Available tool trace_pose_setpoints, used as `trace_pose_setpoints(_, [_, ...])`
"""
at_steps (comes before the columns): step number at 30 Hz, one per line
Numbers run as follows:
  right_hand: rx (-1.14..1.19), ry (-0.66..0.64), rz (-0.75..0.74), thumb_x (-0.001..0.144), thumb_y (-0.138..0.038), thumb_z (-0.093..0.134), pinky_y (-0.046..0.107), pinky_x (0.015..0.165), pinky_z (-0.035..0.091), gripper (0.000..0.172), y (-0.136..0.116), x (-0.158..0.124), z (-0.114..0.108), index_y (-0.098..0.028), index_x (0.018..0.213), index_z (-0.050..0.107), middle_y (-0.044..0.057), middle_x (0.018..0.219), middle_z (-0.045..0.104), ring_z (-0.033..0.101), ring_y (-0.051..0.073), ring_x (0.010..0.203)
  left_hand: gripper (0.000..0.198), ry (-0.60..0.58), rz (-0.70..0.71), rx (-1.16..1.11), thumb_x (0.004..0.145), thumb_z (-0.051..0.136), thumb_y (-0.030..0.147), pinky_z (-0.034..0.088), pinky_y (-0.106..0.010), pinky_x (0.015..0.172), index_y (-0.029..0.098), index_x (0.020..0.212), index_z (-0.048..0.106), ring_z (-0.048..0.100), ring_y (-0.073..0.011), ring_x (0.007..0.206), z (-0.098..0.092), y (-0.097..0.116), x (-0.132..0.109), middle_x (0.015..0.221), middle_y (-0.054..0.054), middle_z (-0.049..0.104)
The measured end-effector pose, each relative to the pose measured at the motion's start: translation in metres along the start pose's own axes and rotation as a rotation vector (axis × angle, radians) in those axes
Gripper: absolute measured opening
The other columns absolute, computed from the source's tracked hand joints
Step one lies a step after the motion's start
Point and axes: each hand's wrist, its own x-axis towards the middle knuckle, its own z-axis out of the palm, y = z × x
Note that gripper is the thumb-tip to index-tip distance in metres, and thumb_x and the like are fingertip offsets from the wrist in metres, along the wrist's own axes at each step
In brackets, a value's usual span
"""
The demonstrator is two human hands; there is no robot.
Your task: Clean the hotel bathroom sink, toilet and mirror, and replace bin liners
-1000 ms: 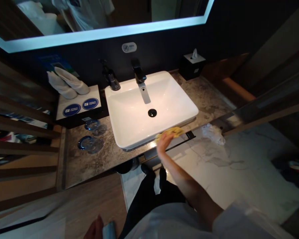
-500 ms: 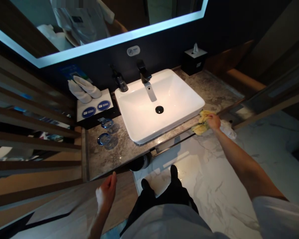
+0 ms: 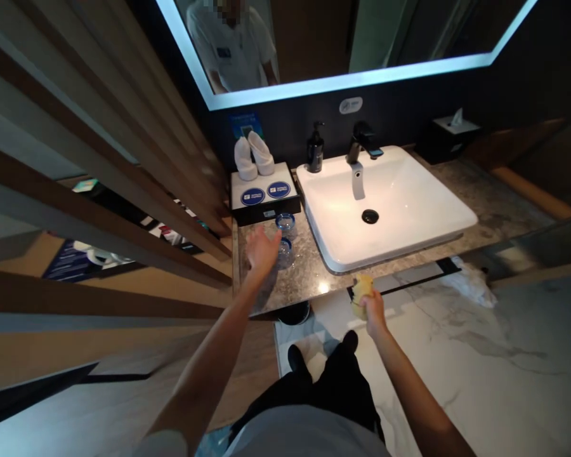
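My right hand (image 3: 374, 310) is closed round a yellow cloth (image 3: 361, 291), held just off the front edge of the grey marble counter (image 3: 309, 273) below the white basin (image 3: 390, 209). My left hand (image 3: 261, 249) reaches over the counter's left part with fingers spread, holding nothing. It hovers right beside two clear glasses with blue rims, one glass (image 3: 285, 221) farther back and the other glass (image 3: 284, 246) nearest my fingers.
A black tray (image 3: 265, 200) with two rolled white towels (image 3: 254, 155) stands behind the glasses. A soap bottle (image 3: 315, 149), black tap (image 3: 361, 143) and tissue box (image 3: 450, 136) line the back. Wooden slats (image 3: 99, 165) rise on the left. A crumpled white cloth (image 3: 471, 282) lies right.
My right hand has drawn the yellow cloth left from the counter's right part to in front of the basin. My left hand has risen from by my side to the glasses. My view shifted left.
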Motion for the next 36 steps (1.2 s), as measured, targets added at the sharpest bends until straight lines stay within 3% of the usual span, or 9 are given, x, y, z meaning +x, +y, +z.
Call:
trace_pose_setpoints(4, [0.253, -0.073, -0.032, 0.061, -0.025, 0.045, 0.032, 0.054, 0.050, 0.031, -0.046, -0.031, -0.009, -0.024, 0.092, 0.043, 0.001, 0.075, 0.055, 0.056, 0.019, 0.062, 0.075, -0.059, 0.038, 0.029, 0.087, 0.056, 0.048, 0.043, -0.049, 0.095, 0.002, 0.143, 0.037, 0.048, -0.0383, 0.120, 0.035, 0.041, 0.029, 0.127, -0.026, 0.054])
trace_pose_setpoints(8, [-0.055, -0.083, -0.458, 0.076, -0.025, 0.046, 0.051, 0.095, 0.046, 0.047, -0.068, -0.044, 0.071, -0.021, 0.123, 0.046, 0.016, 0.119, 0.058, 0.055, 0.032, 0.110, 0.063, -0.102, 0.057, 0.062, 0.085, 0.062, 0.037, 0.046, -0.045, 0.090, 0.014, 0.140, 0.043, 0.050, -0.0368, 0.118, 0.054, 0.047, 0.052, 0.128, -0.022, 0.051])
trace_pose_setpoints(12, [-0.378, -0.148, -0.686, 0.083, -0.023, 0.042, 0.058, 0.107, 0.032, 0.059, -0.067, 0.006, 0.153, -0.012, 0.141, 0.040, 0.022, 0.141, 0.045, 0.040, 0.039, 0.131, 0.058, -0.077, 0.034, 0.104, 0.083, 0.062, 0.031, 0.049, -0.039, 0.082, 0.017, 0.137, 0.046, 0.055, -0.0336, 0.110, 0.049, 0.023, 0.054, 0.119, -0.018, 0.053])
trace_pose_setpoints(18, [-0.472, -0.101, -0.692, 0.090, -0.018, 0.038, 0.048, 0.102, 0.036, 0.055, -0.105, 0.090, 0.216, -0.006, 0.143, 0.040, 0.022, 0.138, 0.050, 0.047, 0.032, 0.120, 0.059, -0.004, -0.099, 0.164, 0.084, 0.060, 0.036, 0.049, -0.036, 0.083, 0.018, 0.138, 0.046, 0.055, -0.0301, 0.108, 0.029, -0.030, 0.038, 0.113, -0.013, 0.054])
trace_pose_setpoints(22, [-0.407, -0.336, -0.874, 0.091, -0.019, 0.041, 0.043, 0.105, 0.034, 0.039, -0.143, 0.105, 0.237, -0.011, 0.125, 0.059, 0.016, 0.127, 0.059, 0.047, 0.027, 0.121, 0.059, -0.011, -0.167, 0.163, 0.084, 0.061, 0.035, 0.047, -0.036, 0.089, 0.016, 0.139, 0.046, 0.054, -0.0285, 0.109, 0.018, -0.057, 0.021, 0.110, -0.012, 0.055])
trace_pose_setpoints(24, [-0.384, -0.468, -0.810, 0.094, -0.027, 0.040, 0.037, 0.095, 0.041, 0.033, -0.166, 0.108, 0.236, -0.015, 0.113, 0.064, 0.012, 0.109, 0.066, 0.056, 0.024, 0.105, 0.057, 0.003, -0.189, 0.163, 0.085, 0.060, 0.034, 0.047, -0.035, 0.087, 0.018, 0.138, 0.047, 0.054, -0.0277, 0.107, 0.013, -0.065, 0.011, 0.109, -0.011, 0.055])
trace_pose_setpoints(27, [-0.325, -0.425, -0.698, 0.096, -0.038, 0.041, 0.033, 0.082, 0.044, 0.032, -0.214, 0.114, 0.236, -0.018, 0.108, 0.063, 0.008, 0.100, 0.068, 0.060, 0.022, 0.090, 0.052, 0.025, -0.223, 0.173, 0.086, 0.059, 0.036, 0.046, -0.036, 0.083, 0.017, 0.135, 0.050, 0.054, -0.0284, 0.104, 0.006, -0.071, 0.006, 0.106, -0.011, 0.057])
trace_pose_setpoints(31, [-0.315, -0.317, -0.966, 0.095, -0.036, 0.047, 0.035, 0.092, 0.040, 0.037, -0.289, 0.113, 0.285, -0.018, 0.127, 0.053, 0.011, 0.120, 0.061, 0.053, 0.024, 0.108, 0.033, 0.102, -0.272, -0.026, 0.090, 0.053, 0.038, 0.042, -0.038, 0.089, 0.015, 0.111, 0.064, 0.053, -0.0298, 0.108, -0.002, -0.063, 0.050, 0.101, -0.012, 0.063])
trace_pose_setpoints(36, [-0.723, -0.590, -1.313, 0.093, -0.029, 0.050, 0.039, 0.088, 0.039, 0.037, -0.323, 0.134, 0.338, -0.024, 0.130, 0.054, 0.011, 0.125, 0.055, 0.047, 0.027, 0.110, 0.038, -0.022, -0.714, -0.782, 0.095, 0.039, 0.039, 0.035, -0.026, 0.054, 0.017, 0.067, 0.050, 0.049, -0.0140, 0.054, -0.002, -0.044, 0.152, 0.057, 0.000, 0.043])
